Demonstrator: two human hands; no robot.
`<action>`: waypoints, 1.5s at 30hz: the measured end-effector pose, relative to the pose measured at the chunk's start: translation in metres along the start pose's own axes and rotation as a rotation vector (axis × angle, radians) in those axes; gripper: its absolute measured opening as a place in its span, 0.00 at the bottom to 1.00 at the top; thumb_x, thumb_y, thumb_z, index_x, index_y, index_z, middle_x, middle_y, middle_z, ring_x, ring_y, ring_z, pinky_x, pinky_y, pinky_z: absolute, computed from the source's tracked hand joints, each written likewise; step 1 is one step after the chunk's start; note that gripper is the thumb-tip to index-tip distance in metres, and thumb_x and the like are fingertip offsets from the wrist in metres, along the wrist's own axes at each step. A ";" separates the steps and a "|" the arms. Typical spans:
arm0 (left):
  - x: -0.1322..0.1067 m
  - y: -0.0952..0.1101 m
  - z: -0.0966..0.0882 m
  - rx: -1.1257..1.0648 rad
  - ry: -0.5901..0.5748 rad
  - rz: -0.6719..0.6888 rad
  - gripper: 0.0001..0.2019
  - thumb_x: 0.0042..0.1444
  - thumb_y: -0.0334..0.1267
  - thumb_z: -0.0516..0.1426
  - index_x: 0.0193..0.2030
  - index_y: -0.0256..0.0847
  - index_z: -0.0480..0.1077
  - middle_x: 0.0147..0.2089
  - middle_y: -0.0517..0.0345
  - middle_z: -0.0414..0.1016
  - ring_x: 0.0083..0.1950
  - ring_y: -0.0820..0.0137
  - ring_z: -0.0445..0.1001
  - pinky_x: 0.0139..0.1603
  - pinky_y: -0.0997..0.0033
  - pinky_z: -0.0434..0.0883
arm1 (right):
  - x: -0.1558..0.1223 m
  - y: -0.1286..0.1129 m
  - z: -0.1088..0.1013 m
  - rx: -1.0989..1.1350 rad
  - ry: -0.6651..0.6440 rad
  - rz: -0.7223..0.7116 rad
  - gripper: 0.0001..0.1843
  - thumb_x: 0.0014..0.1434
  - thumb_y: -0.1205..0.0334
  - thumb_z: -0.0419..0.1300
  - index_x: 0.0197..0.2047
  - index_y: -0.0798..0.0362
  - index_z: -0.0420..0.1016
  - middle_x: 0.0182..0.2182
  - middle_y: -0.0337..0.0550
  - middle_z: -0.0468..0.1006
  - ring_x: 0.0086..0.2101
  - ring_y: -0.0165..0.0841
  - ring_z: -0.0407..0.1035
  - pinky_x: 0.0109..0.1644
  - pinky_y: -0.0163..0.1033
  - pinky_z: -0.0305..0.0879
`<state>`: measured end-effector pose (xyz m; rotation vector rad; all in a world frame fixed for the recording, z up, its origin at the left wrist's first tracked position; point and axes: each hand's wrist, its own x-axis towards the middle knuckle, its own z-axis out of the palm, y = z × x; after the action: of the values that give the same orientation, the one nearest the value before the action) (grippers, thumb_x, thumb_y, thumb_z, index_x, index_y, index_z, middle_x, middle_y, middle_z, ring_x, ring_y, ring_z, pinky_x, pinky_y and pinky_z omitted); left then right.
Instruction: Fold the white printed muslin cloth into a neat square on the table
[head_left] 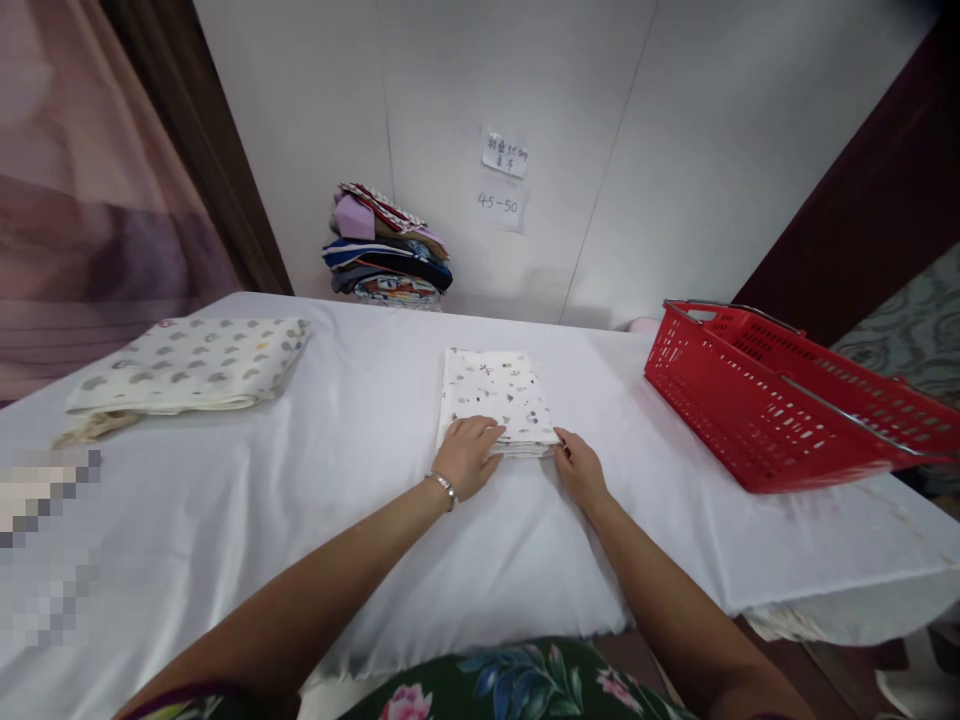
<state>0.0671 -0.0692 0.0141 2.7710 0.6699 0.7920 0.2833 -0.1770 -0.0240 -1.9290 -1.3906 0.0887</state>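
Note:
A folded white cloth [495, 385] with small printed motifs lies in the middle of the white-covered table, its stacked layers showing along the near edge. My left hand [469, 455], with a silver bracelet at the wrist, rests on the cloth's near left part; its fingers lie over the top and the thumb is apart, by the front edge. At the near right corner, the thumb and forefinger of my right hand [579, 465] close on the cloth's edge. The other fingers of that hand are partly hidden.
To the left lies a bag-like white cloth [202, 365] with grey prints and a cord. A red plastic basket [780, 410] with metal handles stands at the right. Behind the table is a pile of folded fabrics [390, 250] against the wall. Paper notes [502, 180] hang there.

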 end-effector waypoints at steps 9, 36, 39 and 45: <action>0.048 0.041 0.036 0.071 -0.081 0.017 0.13 0.54 0.32 0.52 0.47 0.42 0.66 0.47 0.51 0.70 0.52 0.62 0.64 0.52 0.59 0.57 | 0.001 0.000 0.000 0.079 0.029 -0.042 0.20 0.58 0.59 0.47 0.51 0.54 0.68 0.38 0.44 0.74 0.33 0.32 0.66 0.41 0.39 0.64; 0.069 0.038 0.047 0.228 -0.146 0.046 0.08 0.59 0.37 0.50 0.40 0.39 0.69 0.41 0.53 0.73 0.45 0.63 0.67 0.47 0.61 0.57 | 0.002 -0.005 -0.003 0.076 -0.004 0.020 0.21 0.55 0.56 0.51 0.52 0.52 0.68 0.37 0.42 0.73 0.29 0.30 0.64 0.38 0.38 0.63; 0.069 0.037 0.045 0.230 -0.145 0.031 0.09 0.59 0.41 0.50 0.38 0.40 0.69 0.40 0.53 0.73 0.45 0.64 0.67 0.46 0.61 0.57 | 0.000 -0.008 -0.004 0.032 -0.012 0.023 0.22 0.55 0.56 0.51 0.52 0.51 0.67 0.38 0.42 0.73 0.30 0.31 0.65 0.38 0.38 0.62; 0.070 0.036 0.046 0.232 -0.165 0.019 0.11 0.61 0.41 0.48 0.38 0.40 0.70 0.39 0.53 0.73 0.44 0.64 0.67 0.46 0.62 0.58 | 0.000 -0.012 -0.002 -0.001 0.002 0.040 0.22 0.57 0.53 0.50 0.53 0.51 0.67 0.40 0.43 0.74 0.33 0.32 0.66 0.39 0.38 0.62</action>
<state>0.1584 -0.0707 0.0178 3.0113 0.7468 0.5101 0.2749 -0.1771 -0.0154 -1.9571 -1.3512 0.1048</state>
